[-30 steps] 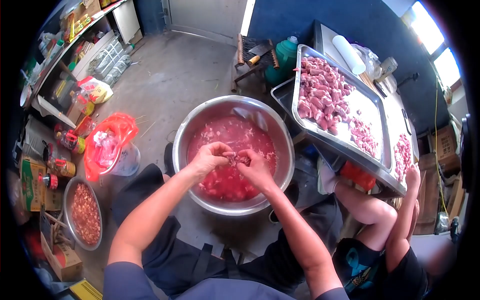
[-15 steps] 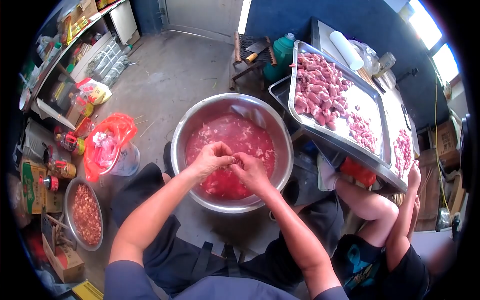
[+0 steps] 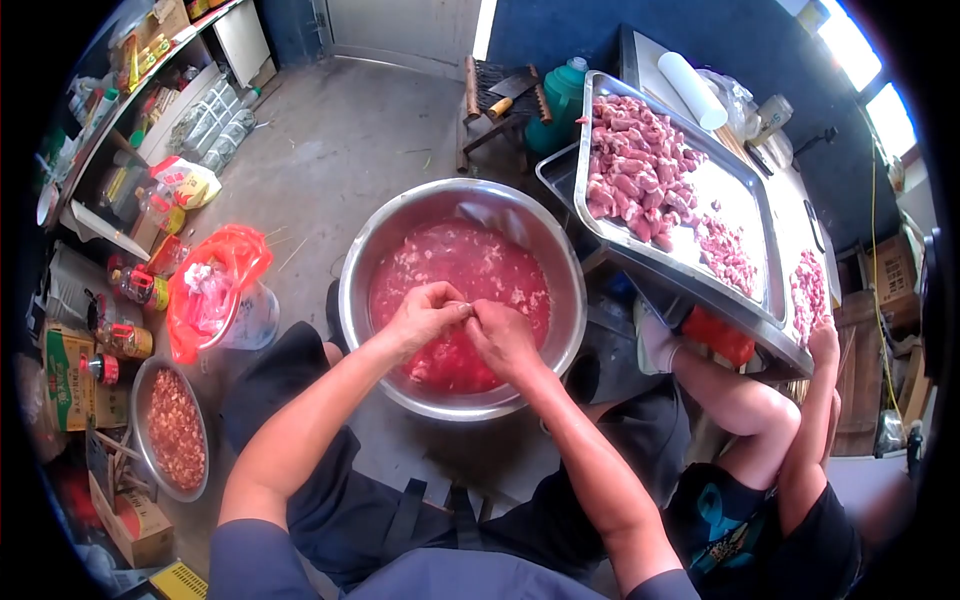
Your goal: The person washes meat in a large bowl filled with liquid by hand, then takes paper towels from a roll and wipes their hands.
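Observation:
A wide metal basin (image 3: 352, 330) full of red liquid with pale bits of meat (image 3: 425, 255) floating in it stands on the floor between my knees. Over its middle, my left hand (image 3: 428, 318) is closed in a pinch of thumb and forefinger. My right hand (image 3: 503, 338) meets it there, fingers curled together, the two sets of fingertips touching. Whatever small thing they grip is hidden by the fingers. Both hands are above the red liquid.
A steel tray (image 3: 690, 265) of meat pieces (image 3: 640, 170) is at right, where another person's hand (image 3: 824, 342) touches the table's near end. A stool (image 3: 478, 100) bears a cleaver (image 3: 513, 86). At left are a red-bagged bucket (image 3: 255, 318) and a bowl of reddish-brown bits (image 3: 172, 425).
My right hand's fingers have curled in more tightly, and the reddish bit seen at its fingertips is hidden now. The other person's hand has moved slightly down. My view has shifted a little.

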A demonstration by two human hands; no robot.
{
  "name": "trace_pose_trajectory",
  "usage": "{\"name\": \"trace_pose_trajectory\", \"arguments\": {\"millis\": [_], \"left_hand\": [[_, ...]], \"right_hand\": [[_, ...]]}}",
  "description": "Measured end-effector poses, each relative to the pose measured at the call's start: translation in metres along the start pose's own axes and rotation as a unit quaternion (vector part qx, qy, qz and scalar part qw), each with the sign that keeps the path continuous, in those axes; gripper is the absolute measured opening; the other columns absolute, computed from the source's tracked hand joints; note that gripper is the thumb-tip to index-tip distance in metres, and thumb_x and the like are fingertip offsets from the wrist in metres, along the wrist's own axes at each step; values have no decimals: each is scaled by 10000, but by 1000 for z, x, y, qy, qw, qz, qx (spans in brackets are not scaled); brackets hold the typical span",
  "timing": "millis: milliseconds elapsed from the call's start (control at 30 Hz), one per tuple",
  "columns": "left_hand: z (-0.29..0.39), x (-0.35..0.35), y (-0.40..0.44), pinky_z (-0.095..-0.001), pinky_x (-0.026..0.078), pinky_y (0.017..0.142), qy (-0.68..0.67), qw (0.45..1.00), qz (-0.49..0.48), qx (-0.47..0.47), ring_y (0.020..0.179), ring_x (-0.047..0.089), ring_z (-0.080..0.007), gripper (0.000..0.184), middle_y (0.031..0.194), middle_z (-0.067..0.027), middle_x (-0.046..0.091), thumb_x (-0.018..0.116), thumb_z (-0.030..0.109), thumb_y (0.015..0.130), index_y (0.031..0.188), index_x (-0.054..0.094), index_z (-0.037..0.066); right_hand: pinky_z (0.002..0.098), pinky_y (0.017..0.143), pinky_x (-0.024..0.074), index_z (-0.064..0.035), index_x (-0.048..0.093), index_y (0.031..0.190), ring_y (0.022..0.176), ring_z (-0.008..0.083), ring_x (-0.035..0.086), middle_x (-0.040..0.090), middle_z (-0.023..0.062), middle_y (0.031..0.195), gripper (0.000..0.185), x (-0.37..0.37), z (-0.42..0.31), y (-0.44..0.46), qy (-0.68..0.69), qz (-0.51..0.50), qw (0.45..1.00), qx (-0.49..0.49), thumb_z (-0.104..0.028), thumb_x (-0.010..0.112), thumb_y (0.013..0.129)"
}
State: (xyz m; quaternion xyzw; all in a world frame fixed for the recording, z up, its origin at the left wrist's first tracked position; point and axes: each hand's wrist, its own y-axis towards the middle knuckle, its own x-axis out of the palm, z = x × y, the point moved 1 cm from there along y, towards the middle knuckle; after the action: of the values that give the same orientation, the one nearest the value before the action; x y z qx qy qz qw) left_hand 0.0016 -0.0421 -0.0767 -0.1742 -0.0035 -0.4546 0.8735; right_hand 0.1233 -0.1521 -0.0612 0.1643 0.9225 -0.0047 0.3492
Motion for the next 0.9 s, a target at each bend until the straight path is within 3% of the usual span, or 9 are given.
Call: {"name": "trace_pose_trajectory", "arguments": {"millis": [233,300,400,467,600,733,800,867,900], "left_hand": [[-3,-5,0,-200,418,544,-58,997,-3,-53,648,547,-66,68,778,-8,623,649,101,854,906,616,71],[-7,-6,1,-198,421,540,-141,987,-26,-75,641,551,-74,61,791,-17,629,643,86,854,908,615,77],[-4,-6,-1,-193,423,541,-214,972,-53,-83,649,554,-79,68,811,-25,629,637,72,856,918,611,76],[-3,-8,-1,-196,427,551,-236,966,-72,-82,663,556,-84,76,827,-25,628,636,69,855,925,608,75],[4,-9,-7,-212,445,589,-289,946,-136,-62,723,573,-107,87,865,-25,624,631,66,855,935,598,75],[18,-6,-12,-224,455,611,-327,935,-131,-45,754,582,-120,86,875,-20,623,632,72,855,931,594,80],[15,-6,-9,-246,469,619,-261,962,-59,-52,706,596,-124,89,838,-30,628,616,63,856,940,595,83],[-3,-11,-1,-261,471,618,-195,979,-44,-44,710,608,-140,73,824,-38,630,613,75,852,923,597,71],[-15,-13,4,-276,474,618,-126,991,-33,-35,715,620,-155,64,809,-46,633,611,87,849,905,599,60]], "right_hand": [[501,678,459,-7,552,857,792,405,601,611,216,812,181,9,-1,-4,-70,-19,997,19,-185,522,868],[501,672,458,-4,549,840,785,409,600,610,214,798,188,9,0,-3,-58,-9,998,12,-189,530,866],[459,639,469,4,561,801,719,382,608,606,199,741,209,8,3,-3,9,18,1000,15,-192,522,864],[401,589,469,13,575,780,637,332,602,586,196,683,237,8,5,-3,166,16,982,87,-192,494,866],[356,557,463,12,589,792,580,290,578,576,195,664,253,6,7,-2,310,1,931,191,-194,463,867],[399,588,480,5,590,803,653,324,624,601,216,704,250,7,32,-4,192,20,951,240,-207,479,873],[430,618,488,0,593,807,698,346,638,615,217,731,246,12,35,-3,123,10,962,245,-209,483,875],[494,693,480,-9,597,828,780,390,632,631,215,779,225,19,35,-10,-88,3,993,80,-202,491,874],[494,693,480,-9,597,828,780,390,632,631,215,779,225,20,36,-12,-88,3,993,83,-202,491,874]]}}
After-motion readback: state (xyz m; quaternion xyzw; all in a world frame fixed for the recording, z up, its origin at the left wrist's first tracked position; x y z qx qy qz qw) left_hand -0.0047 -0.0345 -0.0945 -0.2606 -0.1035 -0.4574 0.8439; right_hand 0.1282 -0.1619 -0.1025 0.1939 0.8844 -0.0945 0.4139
